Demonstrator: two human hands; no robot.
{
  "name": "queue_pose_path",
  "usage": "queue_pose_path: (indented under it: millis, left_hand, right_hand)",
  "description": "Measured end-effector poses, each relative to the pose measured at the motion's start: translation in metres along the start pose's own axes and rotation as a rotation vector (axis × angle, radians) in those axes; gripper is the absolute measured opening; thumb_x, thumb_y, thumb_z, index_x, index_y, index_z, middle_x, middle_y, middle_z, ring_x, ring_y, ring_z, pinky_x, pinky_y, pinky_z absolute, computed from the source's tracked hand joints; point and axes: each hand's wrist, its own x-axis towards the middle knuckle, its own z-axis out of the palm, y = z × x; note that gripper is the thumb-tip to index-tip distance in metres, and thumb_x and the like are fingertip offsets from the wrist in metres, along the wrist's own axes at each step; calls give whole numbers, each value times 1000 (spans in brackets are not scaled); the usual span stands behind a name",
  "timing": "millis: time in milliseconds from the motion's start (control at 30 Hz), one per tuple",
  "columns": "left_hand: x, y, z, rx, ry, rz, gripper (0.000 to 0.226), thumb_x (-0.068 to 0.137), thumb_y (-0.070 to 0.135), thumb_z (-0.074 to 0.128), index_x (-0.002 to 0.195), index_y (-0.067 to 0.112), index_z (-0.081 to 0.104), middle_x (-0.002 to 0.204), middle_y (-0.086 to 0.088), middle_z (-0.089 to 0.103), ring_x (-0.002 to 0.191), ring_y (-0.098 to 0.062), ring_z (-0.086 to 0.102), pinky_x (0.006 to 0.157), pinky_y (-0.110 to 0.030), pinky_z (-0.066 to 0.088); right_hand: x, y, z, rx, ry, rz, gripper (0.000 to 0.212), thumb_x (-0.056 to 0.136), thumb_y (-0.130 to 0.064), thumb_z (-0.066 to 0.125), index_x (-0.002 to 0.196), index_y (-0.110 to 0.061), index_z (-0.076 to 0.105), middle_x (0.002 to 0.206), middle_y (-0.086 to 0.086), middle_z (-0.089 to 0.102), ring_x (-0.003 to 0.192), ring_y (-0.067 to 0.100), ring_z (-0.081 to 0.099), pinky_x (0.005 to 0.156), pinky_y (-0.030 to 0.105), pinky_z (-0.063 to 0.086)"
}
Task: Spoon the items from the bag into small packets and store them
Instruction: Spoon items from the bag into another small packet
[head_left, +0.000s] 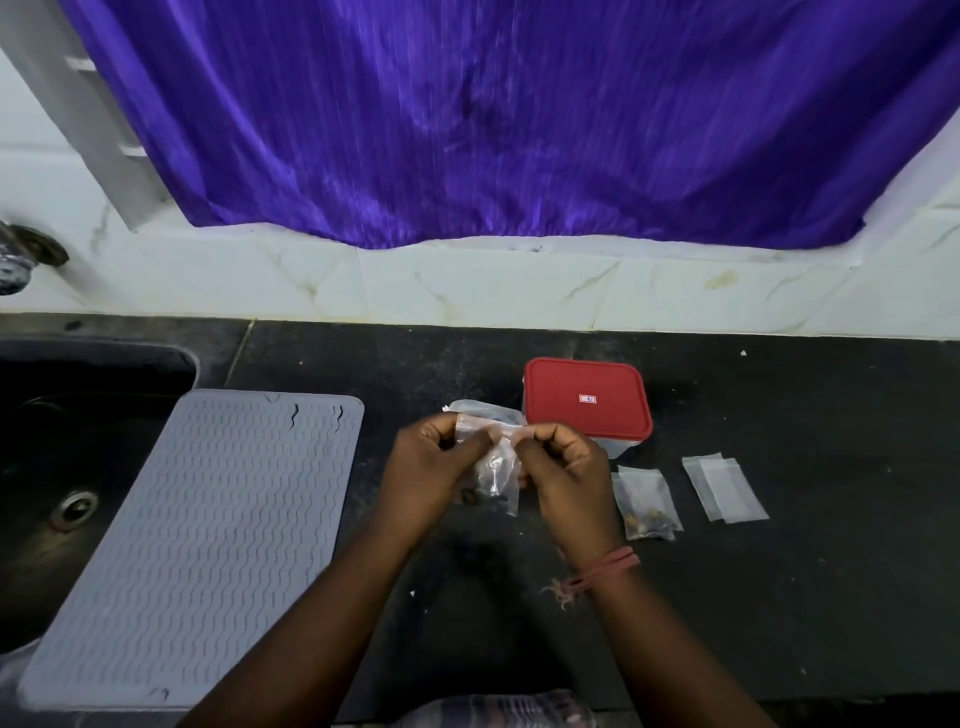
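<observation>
Both hands up over black counter (779, 597), left hand (426, 467) and right hand (566, 467) pinching top strip of one small packet (493, 475), fingers curled tight on it. Dark bits sit in bottom. Thin plastic, looks super light, floppy, kinda slippery, so grab by top seal edge, not belly. Count: one filled packet (647, 501) lying right, two empty packets (724, 488) beyond, one red-lidded container (587, 397) behind, bag (480, 408) peeking behind hands.

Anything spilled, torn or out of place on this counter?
Nothing spilled. The grey mat overhangs the sink and shows small tears along its far edge. Both hands, left hand and right hand, pinch a small packet; the red-lidded container is closed.
</observation>
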Motion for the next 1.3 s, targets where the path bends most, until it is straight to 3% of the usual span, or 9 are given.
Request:
queue_pose_path:
  millis: [133,233,400,533,733,933,1000,1133,1300]
  left_hand:
    - [-5,-4,8,-176,-4,-119,13,92,16,72,97,6,77,92,-17,78,82,-29,72,74,-36,57]
    - [-5,-4,18,-231,20,-141,11,92,11,71,98,3,76,94,-22,76,81,-29,71,74,-38,56]
    - [-8,-9,43,-275,34,-149,13,94,9,66,99,-1,72,91,-21,75,74,-22,69,62,-29,55]
    - [-6,-7,60,-289,81,-123,7,94,2,62,92,-1,69,74,-14,69,61,-18,63,54,-26,51]
    - [2,-12,71,-280,88,-66,7,89,5,63,90,0,68,88,-26,65,80,-31,59,76,-45,49]
    - [6,-11,81,-238,36,-97,14,96,0,59,87,7,67,66,-1,66,54,-6,60,50,-17,46]
    - [8,-12,84,-224,8,-106,7,96,6,62,94,5,68,72,-1,70,62,-7,65,57,-19,49]
    - [13,-18,86,-126,20,-90,11,91,16,73,91,6,78,90,-23,75,80,-24,69,78,-40,53]
    - [21,-33,91,27,73,-142,12,93,15,69,88,8,78,85,-15,78,85,-33,75,84,-46,56]
  right_hand:
    - [10,8,-24,-44,-1,38,11,91,-15,69,84,-16,76,64,4,66,61,12,57,63,29,51]
    - [16,8,-37,-58,-17,47,14,91,-12,70,78,-13,76,60,2,64,58,12,56,60,25,51]
    - [23,12,-55,-53,-10,48,15,89,-3,69,75,2,70,58,7,60,56,13,52,55,23,48]
    - [28,14,-66,-12,-41,31,12,90,-4,68,78,-3,71,68,8,65,64,13,55,63,26,50]
    - [26,23,-73,54,-129,13,11,94,-8,63,85,-1,64,76,4,60,75,13,52,73,32,48]
    - [35,28,-81,35,-108,-2,15,91,-19,61,84,-7,63,70,6,55,66,17,47,63,37,43]
    - [37,30,-79,-5,-107,-30,15,95,-13,58,82,-6,59,66,1,51,62,12,43,58,32,40]
    - [36,37,-76,-37,-96,-44,16,97,-11,56,81,-10,56,63,-5,48,59,7,42,55,29,39]
    - [41,48,-79,-35,-67,18,17,94,-13,64,77,-11,63,62,-5,57,60,4,48,60,27,45]
